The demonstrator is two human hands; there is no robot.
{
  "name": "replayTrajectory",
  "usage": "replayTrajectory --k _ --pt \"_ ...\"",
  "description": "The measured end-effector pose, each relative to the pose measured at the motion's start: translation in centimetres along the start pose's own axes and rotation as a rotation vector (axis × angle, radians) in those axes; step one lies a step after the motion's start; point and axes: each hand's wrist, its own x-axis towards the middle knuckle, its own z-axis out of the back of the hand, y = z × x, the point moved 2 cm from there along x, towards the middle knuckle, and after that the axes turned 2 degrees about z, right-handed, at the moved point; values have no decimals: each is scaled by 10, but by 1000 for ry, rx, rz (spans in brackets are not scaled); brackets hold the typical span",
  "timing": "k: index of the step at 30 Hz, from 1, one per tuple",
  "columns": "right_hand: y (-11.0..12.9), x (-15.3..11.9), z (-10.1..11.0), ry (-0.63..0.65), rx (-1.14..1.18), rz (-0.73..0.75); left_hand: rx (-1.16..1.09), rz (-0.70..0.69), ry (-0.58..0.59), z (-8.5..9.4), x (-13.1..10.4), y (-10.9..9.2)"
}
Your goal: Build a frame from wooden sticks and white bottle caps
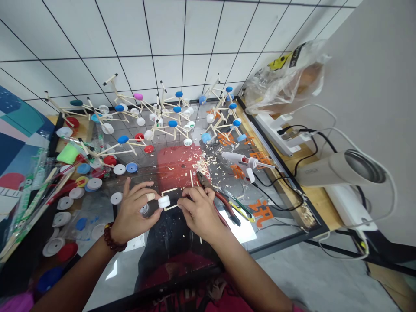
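Observation:
My left hand, with a bandage on one finger and a beaded bracelet at the wrist, pinches a white bottle cap. Thin wooden sticks reach from the cap towards the right. My right hand is closed, its thumb and forefinger on the end of the lower stick. Just beyond its knuckles another stick points away from me. Pliers with red handles lie against the right hand's far side.
Small stick bikes with bottle-cap wheels line the back. Loose caps are scattered at left. A glue gun with its cord lies at right, near wood scraps and a yellow cutter. Power strips sit beyond the right edge.

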Motion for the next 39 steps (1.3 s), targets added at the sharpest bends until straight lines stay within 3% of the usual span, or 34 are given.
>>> replayTrajectory --k 22,35,39 --pt "1 -1 7 -37 -15 16 29 -22 -17 1 -2 0" --pt "-5 -4 8 -109 -146 -91 35 -14 -13 2 0 -2" --pt "-3 -4 10 -105 -89 -54 39 -22 -20 2 -1 -2"
